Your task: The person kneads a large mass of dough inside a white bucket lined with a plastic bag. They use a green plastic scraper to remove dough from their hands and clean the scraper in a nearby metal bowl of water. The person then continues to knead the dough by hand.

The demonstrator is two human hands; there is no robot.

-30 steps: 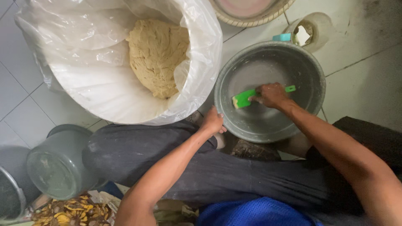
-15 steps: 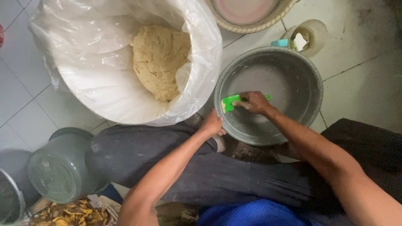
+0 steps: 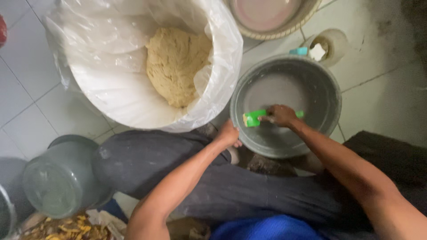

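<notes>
View from above, nearest the wearer first. A blue garment [image 3: 267, 229] fills the bottom edge, and above it the dark grey trousers [image 3: 178, 173] of a seated person span the frame from left of centre to the right edge. At lower left, a heap of yellow-brown scraps [image 3: 62, 229] lies beside an overturned grey-green plastic jar [image 3: 60, 178], which rests just beside the trouser knee, leaving little free floor on that side.

The left hand [image 3: 229, 134] is curled shut over the near rim of the grey metal basin [image 3: 322, 89], steadying it at the point where the basin stands closest to the white bucket [image 3: 106, 102]. The right hand [image 3: 280, 115] reaches inside the basin and is closed around the handle of a green scraper [image 3: 253, 118]; the blade end points left, close to the basin's near-left wall, while a short piece of handle shows past the knuckles on the right. The basin's floor is bare and dusted pale, with open room behind and to the right of the hand.

The white bucket is lined with clear plastic film [image 3: 89, 35] that folds over its rim; a tan mass of dough [image 3: 178, 66] sits against its right inner wall. Bucket and basin rims stand just beside each other.

Farther off, a small floor drain [image 3: 327, 46] lies just beyond the basin's far rim, and a woven-edged tray [image 3: 271, 18] is cut by the top edge. Pale floor tiles [image 3: 26, 84] show at left.
</notes>
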